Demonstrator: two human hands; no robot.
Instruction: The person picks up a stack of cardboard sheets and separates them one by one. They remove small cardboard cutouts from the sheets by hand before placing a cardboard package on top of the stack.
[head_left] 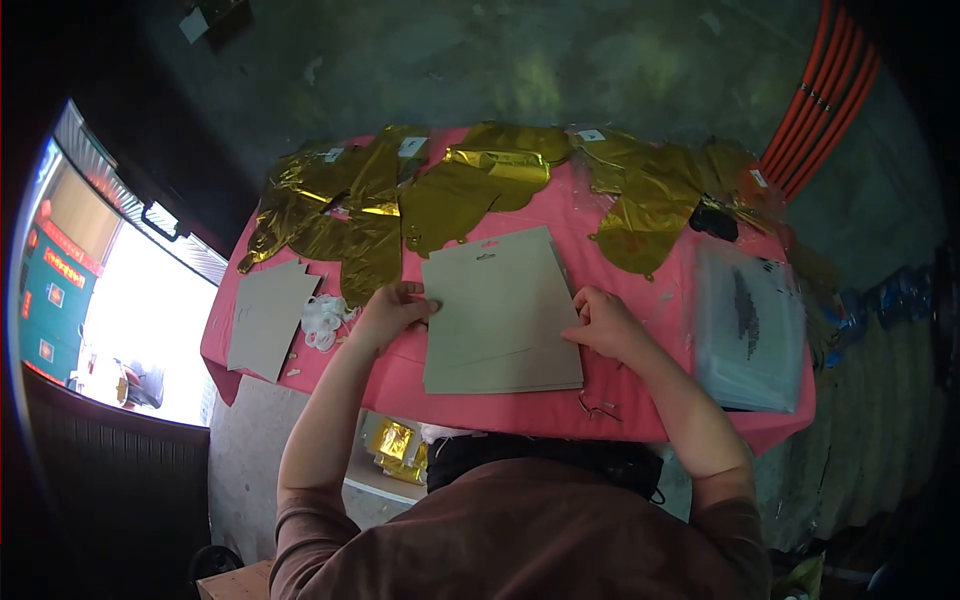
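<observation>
A stack of grey cardboard sheets (500, 320) lies in front of me on the pink cloth, its edges slightly fanned and a hang hole near the top. My left hand (393, 312) pinches the stack's left edge, thumb over the top sheet. At the right edge, my right hand (606, 325) is closed with thumb and forefinger against the cards. Flat gold foil balloons (470, 195) spread along the far side, beyond both hands. Beside my left forearm sit a bundle of white ribbon (323, 320) and a second group of grey cards (268, 318).
A pile of clear plastic bags (748, 330) occupies the right end of the pink-covered table (640, 395). A black object (714, 222) lies behind it. Below the near edge, a box (385, 488) holds gold foil packets (395, 440). Red pipes (822, 95) run at far right.
</observation>
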